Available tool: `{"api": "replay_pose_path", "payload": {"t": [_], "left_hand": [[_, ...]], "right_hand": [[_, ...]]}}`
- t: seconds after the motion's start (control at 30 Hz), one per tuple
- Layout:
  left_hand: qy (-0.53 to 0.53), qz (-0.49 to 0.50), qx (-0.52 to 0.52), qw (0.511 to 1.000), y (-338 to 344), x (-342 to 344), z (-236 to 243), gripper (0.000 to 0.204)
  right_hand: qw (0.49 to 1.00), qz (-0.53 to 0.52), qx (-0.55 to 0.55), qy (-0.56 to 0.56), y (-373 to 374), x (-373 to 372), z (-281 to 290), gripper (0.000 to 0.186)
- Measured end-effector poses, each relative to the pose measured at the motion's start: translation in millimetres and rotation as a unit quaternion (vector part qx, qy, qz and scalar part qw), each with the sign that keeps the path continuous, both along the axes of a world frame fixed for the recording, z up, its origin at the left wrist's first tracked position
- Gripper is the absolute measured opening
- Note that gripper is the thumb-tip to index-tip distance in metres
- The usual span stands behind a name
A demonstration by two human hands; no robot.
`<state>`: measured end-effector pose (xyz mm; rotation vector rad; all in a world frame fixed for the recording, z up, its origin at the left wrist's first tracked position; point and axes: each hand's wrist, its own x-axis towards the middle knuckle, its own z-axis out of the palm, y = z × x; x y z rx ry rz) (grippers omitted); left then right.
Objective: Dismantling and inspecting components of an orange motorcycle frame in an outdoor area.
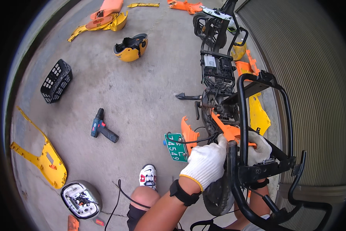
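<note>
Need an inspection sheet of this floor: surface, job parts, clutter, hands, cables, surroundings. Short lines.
Surface: grey concrete floor, stained, cracked in places.
Job's things: partly stripped black two-wheeler with bare tubular rack; orange panel at the hands; green plate beside it.
Clutter: drill, yellow helmet, black basket, yellow panel and open grey casing, all on the floor, left of the vehicle.
Hands: both white-gloved; left hand near the orange panel's lower edge, right hand at its right end, partly behind the rack. Exact grips unclear.
Cables: black cable loose beside the person's knee; another crosses the green plate.
Surroundings: ribbed shutter on the right. Co-workers: nothing seen.
</note>
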<state>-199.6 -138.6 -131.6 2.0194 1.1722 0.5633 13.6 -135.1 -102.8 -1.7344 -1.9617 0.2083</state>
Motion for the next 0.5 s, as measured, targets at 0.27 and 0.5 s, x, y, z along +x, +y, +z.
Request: {"api": "replay_pose_path", "payload": {"t": [0.27,0.5], "left_hand": [[0.037,-0.021,-0.034,0.999,8.3,-7.9,7.6,0.077],[0.036,-0.02,-0.035,0.999,10.8,-13.0,9.5,0.07]], "right_hand": [[0.981,0.016,0.19,-0.037,6.9,-6.8,-5.9,0.021],[0.962,-0.036,0.212,-0.167,-20.4,-5.7,-8.4,0.063]]}}
